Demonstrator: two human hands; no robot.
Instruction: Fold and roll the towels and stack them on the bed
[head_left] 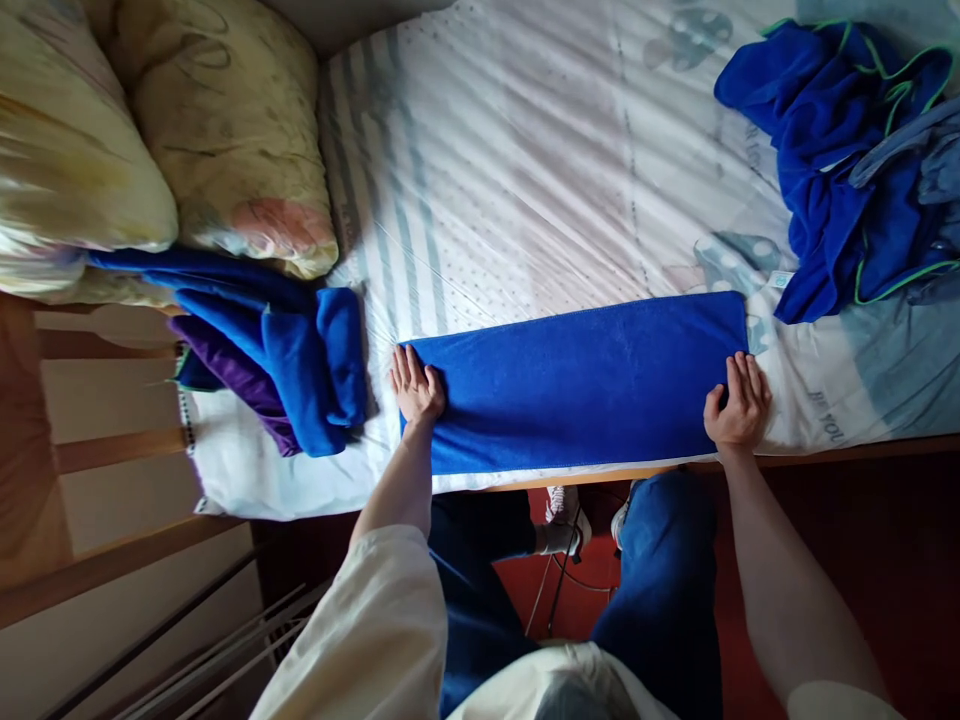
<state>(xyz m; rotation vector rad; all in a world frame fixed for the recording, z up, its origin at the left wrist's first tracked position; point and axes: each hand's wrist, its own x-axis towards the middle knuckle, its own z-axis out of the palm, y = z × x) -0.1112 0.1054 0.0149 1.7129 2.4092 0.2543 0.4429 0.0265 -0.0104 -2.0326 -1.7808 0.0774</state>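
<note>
A blue towel (577,385) lies spread as a long flat strip along the near edge of the bed, with slight creases close to its left end. My left hand (416,388) rests flat on that left end, fingers stretched toward the far side. At the opposite end, my right hand (739,405) lies over the right border of the towel, its fingers extended and the thumb apart. Neither hand grips the fabric.
Folded blue towels (300,360) and a purple cloth (244,380) lie left, beside pillows (240,130). A crumpled blue cloth with green edging (832,170) is at the far right. The patterned sheet (510,180) covers the bed; a wooden rail (120,450) stands left.
</note>
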